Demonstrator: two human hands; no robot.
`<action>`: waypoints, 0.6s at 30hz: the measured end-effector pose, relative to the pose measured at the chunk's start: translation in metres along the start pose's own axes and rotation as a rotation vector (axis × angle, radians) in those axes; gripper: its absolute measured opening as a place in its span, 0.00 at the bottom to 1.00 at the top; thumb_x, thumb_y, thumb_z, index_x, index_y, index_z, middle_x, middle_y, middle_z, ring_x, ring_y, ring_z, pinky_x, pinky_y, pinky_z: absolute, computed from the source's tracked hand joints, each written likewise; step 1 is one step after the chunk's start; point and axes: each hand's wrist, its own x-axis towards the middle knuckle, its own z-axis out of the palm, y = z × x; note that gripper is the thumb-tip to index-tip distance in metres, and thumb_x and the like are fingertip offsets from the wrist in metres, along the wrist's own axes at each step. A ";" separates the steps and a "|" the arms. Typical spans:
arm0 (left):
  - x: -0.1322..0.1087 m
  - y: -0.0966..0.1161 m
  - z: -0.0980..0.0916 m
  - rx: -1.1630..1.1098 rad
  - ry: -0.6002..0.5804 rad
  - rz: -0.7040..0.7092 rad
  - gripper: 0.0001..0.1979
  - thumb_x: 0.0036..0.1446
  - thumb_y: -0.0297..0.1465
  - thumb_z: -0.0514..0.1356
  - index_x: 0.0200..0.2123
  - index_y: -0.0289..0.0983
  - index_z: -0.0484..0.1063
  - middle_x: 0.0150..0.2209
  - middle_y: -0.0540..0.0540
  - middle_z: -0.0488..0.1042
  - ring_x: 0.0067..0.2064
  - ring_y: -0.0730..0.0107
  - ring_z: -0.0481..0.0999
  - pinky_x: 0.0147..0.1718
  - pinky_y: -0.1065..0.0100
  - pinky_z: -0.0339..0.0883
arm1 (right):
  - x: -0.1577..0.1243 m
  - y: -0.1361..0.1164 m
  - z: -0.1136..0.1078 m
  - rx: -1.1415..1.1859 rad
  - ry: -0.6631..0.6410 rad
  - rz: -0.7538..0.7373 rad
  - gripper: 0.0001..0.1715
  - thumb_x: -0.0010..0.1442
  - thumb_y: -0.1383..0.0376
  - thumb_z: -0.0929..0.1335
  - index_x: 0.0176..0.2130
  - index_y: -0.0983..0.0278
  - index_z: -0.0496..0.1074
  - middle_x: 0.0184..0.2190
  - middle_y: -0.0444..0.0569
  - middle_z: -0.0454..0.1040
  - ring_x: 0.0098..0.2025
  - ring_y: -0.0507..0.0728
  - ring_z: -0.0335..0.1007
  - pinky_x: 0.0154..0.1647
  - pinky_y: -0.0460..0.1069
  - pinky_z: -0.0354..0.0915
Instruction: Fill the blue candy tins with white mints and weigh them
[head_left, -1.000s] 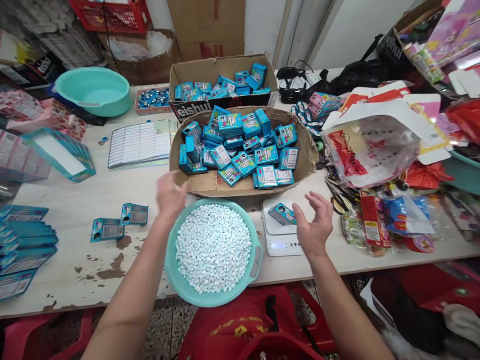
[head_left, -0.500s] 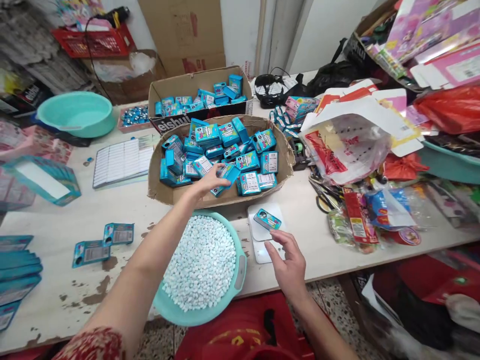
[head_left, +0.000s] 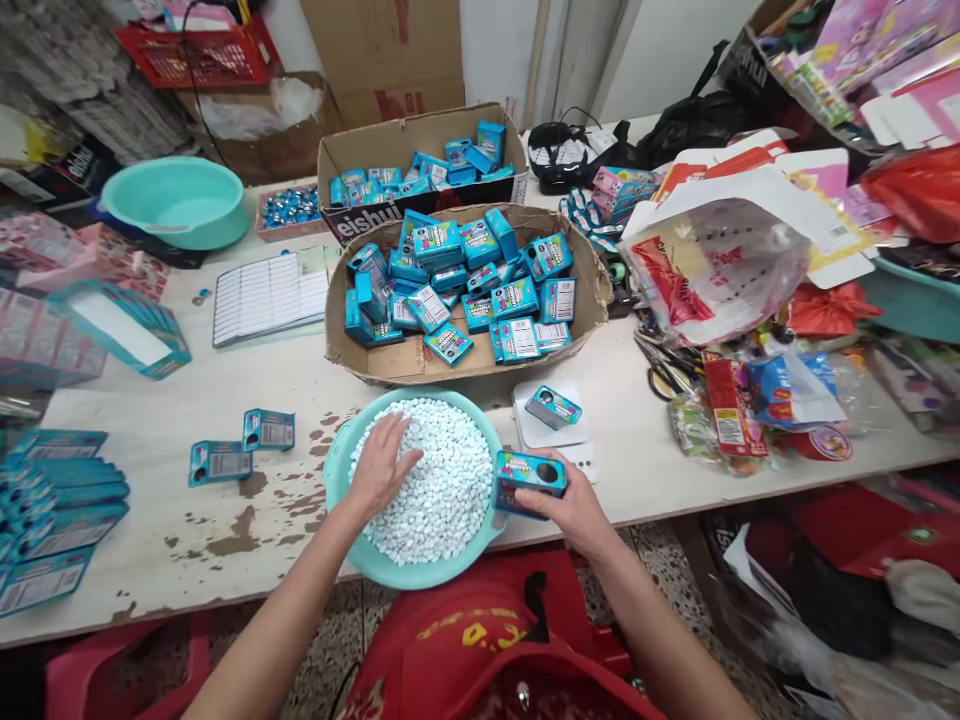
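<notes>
My left hand point(head_left: 384, 468) lies over the small pale blue-white candies point(head_left: 442, 475) heaped in a turquoise basin point(head_left: 336, 470). Its fingers are stretched out and touch the heap; whether any candies are under the palm is hidden. My right hand point(head_left: 574, 508) grips a small blue candy box point(head_left: 529, 478) with a round dark spot on its end, held at the basin's right rim. Just behind it, another blue box point(head_left: 553, 407) rests on a white scale point(head_left: 529, 432). Beyond the basin, a cut-down carton point(head_left: 390, 370) holds many similar blue boxes point(head_left: 448, 343).
Two blue boxes point(head_left: 220, 463) lie left of the basin, with stacked boxes point(head_left: 64, 510) at the far left. Behind stand a second carton point(head_left: 420, 130) and a turquoise basin point(head_left: 176, 200). Scissors point(head_left: 664, 370) and candy packets point(head_left: 731, 405) lie on the right.
My left hand has left the box carton and come down onto the candies. My right hand, empty before, now holds a blue box by the basin. The box on the scale remains.
</notes>
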 end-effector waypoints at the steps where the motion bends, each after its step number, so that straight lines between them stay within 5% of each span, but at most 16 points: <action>1: -0.001 -0.008 0.008 0.032 -0.038 -0.068 0.24 0.62 0.40 0.50 0.58 0.36 0.61 0.60 0.33 0.61 0.63 0.50 0.58 0.59 0.48 0.53 | -0.009 0.005 0.004 0.032 -0.029 0.040 0.24 0.44 0.58 0.76 0.39 0.61 0.69 0.32 0.44 0.75 0.34 0.55 0.72 0.39 0.51 0.70; 5: 0.007 0.002 0.028 0.118 -0.178 -0.233 0.27 0.59 0.46 0.51 0.56 0.36 0.65 0.58 0.34 0.63 0.59 0.46 0.60 0.55 0.48 0.57 | -0.036 0.028 0.025 0.271 -0.068 0.196 0.26 0.45 0.56 0.76 0.40 0.60 0.65 0.32 0.42 0.74 0.33 0.55 0.73 0.37 0.52 0.71; 9: 0.018 0.027 0.027 0.163 -0.254 -0.302 0.27 0.57 0.51 0.51 0.51 0.38 0.68 0.49 0.37 0.70 0.52 0.47 0.67 0.48 0.52 0.61 | -0.050 0.048 0.012 0.289 0.117 0.240 0.30 0.46 0.51 0.74 0.44 0.60 0.63 0.36 0.47 0.75 0.35 0.58 0.75 0.36 0.56 0.72; 14: 0.020 0.028 0.027 0.177 -0.201 -0.338 0.20 0.57 0.46 0.53 0.45 0.40 0.72 0.43 0.41 0.72 0.46 0.55 0.72 0.39 0.62 0.63 | -0.058 0.077 -0.089 -0.350 0.648 0.242 0.38 0.34 0.47 0.76 0.40 0.63 0.64 0.35 0.51 0.74 0.38 0.63 0.72 0.40 0.57 0.68; 18: 0.019 0.020 0.034 0.123 -0.097 -0.358 0.15 0.58 0.40 0.54 0.41 0.40 0.74 0.42 0.43 0.74 0.43 0.56 0.74 0.37 0.64 0.63 | -0.048 0.096 -0.162 -0.652 0.783 0.255 0.42 0.36 0.39 0.69 0.40 0.68 0.68 0.38 0.59 0.73 0.41 0.67 0.69 0.45 0.60 0.64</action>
